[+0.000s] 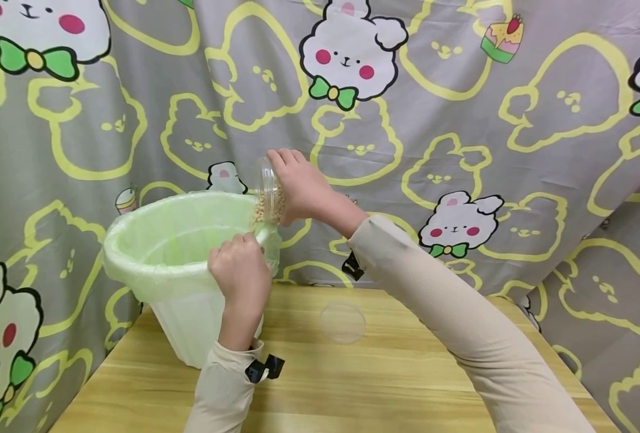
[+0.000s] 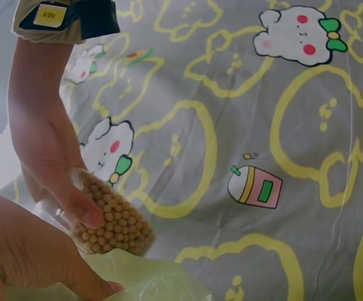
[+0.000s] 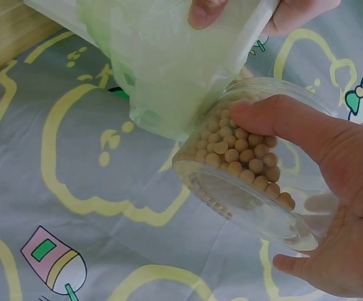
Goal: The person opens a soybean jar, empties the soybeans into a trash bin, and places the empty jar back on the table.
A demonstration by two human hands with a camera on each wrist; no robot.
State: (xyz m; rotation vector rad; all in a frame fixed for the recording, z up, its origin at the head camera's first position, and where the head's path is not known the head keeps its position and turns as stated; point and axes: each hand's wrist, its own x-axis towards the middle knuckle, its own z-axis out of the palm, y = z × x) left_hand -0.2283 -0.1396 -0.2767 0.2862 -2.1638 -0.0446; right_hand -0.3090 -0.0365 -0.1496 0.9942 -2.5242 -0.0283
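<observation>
My right hand (image 1: 301, 185) grips a clear jar (image 3: 253, 216) of round tan beans (image 3: 231, 147) that look like soybeans. Tipped on its side, the jar has its mouth at the right edge of a white trash bin (image 1: 181, 325), lined with a pale green plastic bag (image 1: 136, 237). Beans lie heaped toward the mouth in the head view. With my left hand (image 1: 241, 273) I pinch the bin's rim and the bag over it, just below the jar; the thumb (image 3: 206, 12) presses on the bag in the right wrist view. The bin's bottom is hidden.
A clear round lid (image 1: 343, 322) lies flat on the wooden table (image 1: 374, 373), right of the bin. A grey curtain (image 1: 276, 78) with cartoon rabbits hangs close behind the table and along its sides.
</observation>
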